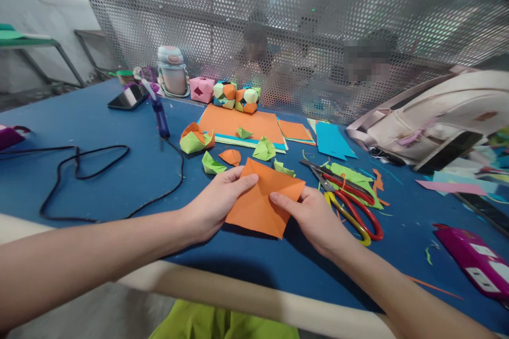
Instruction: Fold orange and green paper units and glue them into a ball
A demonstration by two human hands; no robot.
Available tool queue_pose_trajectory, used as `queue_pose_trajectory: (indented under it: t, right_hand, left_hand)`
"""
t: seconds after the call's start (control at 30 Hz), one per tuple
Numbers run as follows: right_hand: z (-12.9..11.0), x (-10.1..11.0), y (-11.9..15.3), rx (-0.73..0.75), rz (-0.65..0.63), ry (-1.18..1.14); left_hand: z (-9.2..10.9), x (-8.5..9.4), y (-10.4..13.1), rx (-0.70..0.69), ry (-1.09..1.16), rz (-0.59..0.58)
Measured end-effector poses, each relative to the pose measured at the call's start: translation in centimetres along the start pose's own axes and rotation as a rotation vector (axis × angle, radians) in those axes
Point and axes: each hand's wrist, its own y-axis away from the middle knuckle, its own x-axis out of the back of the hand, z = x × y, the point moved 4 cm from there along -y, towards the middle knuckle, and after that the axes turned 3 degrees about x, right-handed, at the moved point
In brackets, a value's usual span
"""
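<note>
Between my two hands, just above the table's front part, is a square sheet of orange paper [260, 204] with crease lines. My left hand [222, 196] pinches its left edge, thumb on top. On the right side, my right hand [314, 212] grips it the same way; the fingers beneath are hidden. Just beyond lie folded green paper pieces [264, 149] and a folded orange piece [230, 157]. A half-joined green and orange paper shape [196, 139] sits to their left. Scissors with red handles [360, 212] and a pair with yellow handles [350, 222] lie right of my right hand.
Stacked orange sheets [242, 123] and blue paper [334, 140] lie farther back, with finished paper cubes [225, 94] behind. A purple glue gun [159, 116] trails a black cord [79, 156] on the left. A bottle [173, 71], a backpack [445, 103] and a magenta case [475, 259] stand around.
</note>
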Motion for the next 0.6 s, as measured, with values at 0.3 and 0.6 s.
queue_pose_trajectory:
  t: [0.3, 0.6]
  right_hand:
    - [0.34, 0.0, -0.17, 0.011, 0.013, -0.047]
    - [0.17, -0.16, -0.05, 0.004, -0.014, -0.027]
  left_hand:
    - [-0.41, -0.1, -0.04, 0.006, -0.137, -0.044]
    - [-0.51, -0.03, -0.16, -0.007, -0.198, -0.052]
